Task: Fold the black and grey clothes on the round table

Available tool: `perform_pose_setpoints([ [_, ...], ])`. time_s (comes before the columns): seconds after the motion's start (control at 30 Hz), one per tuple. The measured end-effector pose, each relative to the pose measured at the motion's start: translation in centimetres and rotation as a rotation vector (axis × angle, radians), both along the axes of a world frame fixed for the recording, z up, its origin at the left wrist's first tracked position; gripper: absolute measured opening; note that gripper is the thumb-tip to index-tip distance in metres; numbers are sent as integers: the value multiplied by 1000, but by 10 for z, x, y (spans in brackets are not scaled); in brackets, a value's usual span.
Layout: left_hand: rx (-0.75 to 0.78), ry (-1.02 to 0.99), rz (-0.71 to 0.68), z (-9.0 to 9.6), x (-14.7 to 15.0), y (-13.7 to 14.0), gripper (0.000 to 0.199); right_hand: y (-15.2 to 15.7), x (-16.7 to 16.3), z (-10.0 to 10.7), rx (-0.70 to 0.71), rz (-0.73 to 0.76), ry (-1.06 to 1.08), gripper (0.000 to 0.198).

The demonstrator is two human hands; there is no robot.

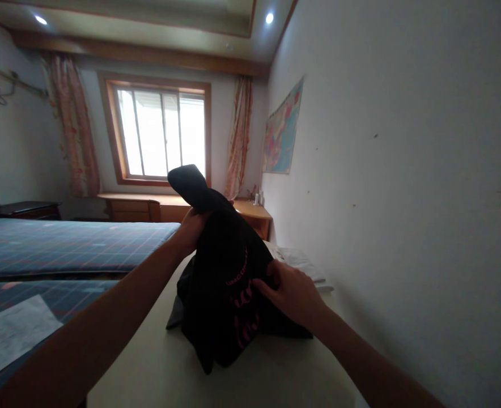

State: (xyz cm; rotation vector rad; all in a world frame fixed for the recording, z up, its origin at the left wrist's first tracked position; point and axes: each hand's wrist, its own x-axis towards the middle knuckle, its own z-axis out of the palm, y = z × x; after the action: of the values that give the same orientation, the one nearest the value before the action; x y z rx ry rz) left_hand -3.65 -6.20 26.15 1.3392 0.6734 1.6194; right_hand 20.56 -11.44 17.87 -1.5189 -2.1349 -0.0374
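Note:
A black cloth garment [225, 272] with pink lettering hangs bunched over the pale tabletop [148, 362], its lower edges touching the surface. My left hand [194, 226] grips its upper part from the left, with most of the fingers hidden behind the fabric. Above that hand a fold of the cloth flops over to the left. Lower on the right side, my right hand [291, 289] pinches the cloth beside the lettering, thumb and fingers closed on it. A grey patch of cloth shows at the garment's lower left.
Behind the garment, folded white cloth [304, 266] lies against the wall on the right. Beds with blue checked covers [76, 246] stand to the left, a paper sheet [16, 334] on the nearer one. A wooden desk [135, 208] runs beneath the window.

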Motion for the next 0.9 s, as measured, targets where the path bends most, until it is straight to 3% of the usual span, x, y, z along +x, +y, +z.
perform_pose_setpoints([
  [0.1, -9, 19, 21, -1, -1, 0, 42, 6, 2, -12, -102, -20, -56, 17],
  [0.2, -34, 10, 135, -3, -7, 3, 40, 22, 19, -7, -164, -57, 61, 17],
  [0.3, -51, -6, 158, -6, -13, 8, 38, 28, 32, 8, -324, 73, 220, 31],
  [0.4, -51, -12, 123, -7, -14, 10, 36, 17, 23, 8, -438, 168, 154, 37],
  [0.57, -54, 15, 125, -6, -7, 6, 39, 1, -7, -20, -299, 61, -99, 19],
  [0.67, -42, 54, 169, -8, -10, 7, 37, 10, 0, -25, -272, -15, -181, 17],
  [0.73, -37, 95, 211, -11, -15, 8, 36, 22, 17, -13, -277, -98, -92, 19],
  [0.8, -29, 153, 189, -14, -18, 8, 35, 33, 38, 10, -270, -152, 155, 18],
  [0.83, -29, 189, 158, -15, -18, 7, 34, 37, 46, 25, -227, -163, 327, 16],
  [0.9, -28, 259, 95, -15, -11, 1, 33, 41, 54, 58, -28, -32, 701, 13],
])
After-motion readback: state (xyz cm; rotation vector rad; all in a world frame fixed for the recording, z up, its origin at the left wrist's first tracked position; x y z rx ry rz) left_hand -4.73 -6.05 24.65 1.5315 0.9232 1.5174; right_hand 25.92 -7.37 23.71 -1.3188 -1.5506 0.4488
